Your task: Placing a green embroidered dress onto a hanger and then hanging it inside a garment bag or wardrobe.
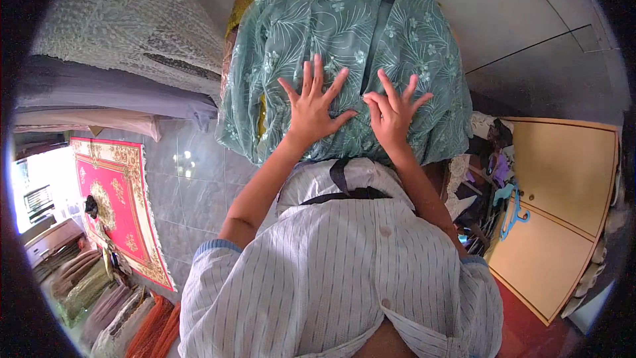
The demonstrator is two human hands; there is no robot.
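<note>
A green embroidered sheer garment (333, 20) with pale flowers and leaf sprays is spread out before me, with a dark slit at its front opening. My left hand (314, 104) lies palm down on the fabric left of the slit, fingers spread. On the right, near the slit's lower end, my right hand (392, 112) touches the cloth; its thumb and index finger are close together and the other fingers are spread. Whether a bit of cloth is between them, I cannot tell. Mustard fabric (243, 5) shows at the garment's left edge.
White lace fabric (124, 20) and grey-purple cloth (114, 84) hang at the left, above a red patterned rug (117, 199). Folded fabrics (94, 288) lie lower left. A tan cabinet (556, 179) with a blue clothes hanger (514, 214) stands at the right, beside mixed items.
</note>
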